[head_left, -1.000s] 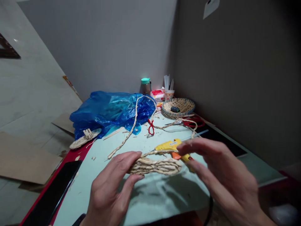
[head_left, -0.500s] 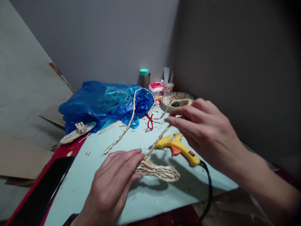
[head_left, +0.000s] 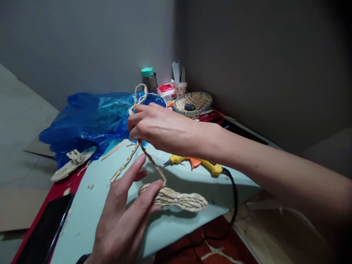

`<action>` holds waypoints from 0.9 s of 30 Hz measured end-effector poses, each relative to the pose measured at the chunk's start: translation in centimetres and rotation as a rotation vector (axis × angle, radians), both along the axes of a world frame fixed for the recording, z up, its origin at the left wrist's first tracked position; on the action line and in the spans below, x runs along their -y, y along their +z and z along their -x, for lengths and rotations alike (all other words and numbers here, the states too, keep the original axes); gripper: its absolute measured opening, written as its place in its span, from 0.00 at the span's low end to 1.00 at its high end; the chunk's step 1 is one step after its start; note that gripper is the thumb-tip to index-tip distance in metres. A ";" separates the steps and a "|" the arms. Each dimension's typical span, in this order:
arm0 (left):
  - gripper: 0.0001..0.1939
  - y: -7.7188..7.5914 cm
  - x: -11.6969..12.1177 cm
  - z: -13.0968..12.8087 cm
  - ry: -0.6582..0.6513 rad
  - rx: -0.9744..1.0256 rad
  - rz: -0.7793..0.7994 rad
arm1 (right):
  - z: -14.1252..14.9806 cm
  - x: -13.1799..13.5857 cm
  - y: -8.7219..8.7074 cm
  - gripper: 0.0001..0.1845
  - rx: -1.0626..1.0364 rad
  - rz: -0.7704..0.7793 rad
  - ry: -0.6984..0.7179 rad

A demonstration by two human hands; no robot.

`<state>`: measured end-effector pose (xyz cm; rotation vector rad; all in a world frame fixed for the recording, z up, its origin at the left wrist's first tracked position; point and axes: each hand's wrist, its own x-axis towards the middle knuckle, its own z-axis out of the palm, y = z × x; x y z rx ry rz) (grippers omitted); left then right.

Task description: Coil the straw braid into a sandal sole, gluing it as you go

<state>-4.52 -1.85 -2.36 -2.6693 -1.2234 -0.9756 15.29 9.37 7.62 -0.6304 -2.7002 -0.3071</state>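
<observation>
My left hand [head_left: 125,216] lies with its fingers stretched out on the left end of a flat oval piece of coiled straw braid [head_left: 176,198], which rests on the pale green board [head_left: 181,223]. A loose straw braid [head_left: 151,161] runs up from that piece to my right hand [head_left: 162,126]. This hand is closed around the braid above the board, in front of the blue plastic bag [head_left: 90,121]. A loop of braid sticks up from its fingers. A yellow glue gun [head_left: 196,164] with a black cord lies just behind the coiled piece.
A woven basket [head_left: 194,102] with a small dark object, a paper cup, a green-capped bottle [head_left: 148,77] and red scissors stand at the back by the wall. Another braided piece [head_left: 73,163] lies at the left. A black phone [head_left: 41,234] lies on the red surface, front left.
My right hand has swung left from near the basket and has lifted the braid over the blue bag. My left hand's fingers have straightened on the coiled piece. The view has shifted.
</observation>
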 end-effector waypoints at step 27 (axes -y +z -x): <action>0.31 1.1 -0.2 0.0 0.131 -0.132 -0.234 | -11.6 6.0 -7.9 0.21 -0.270 0.260 -0.569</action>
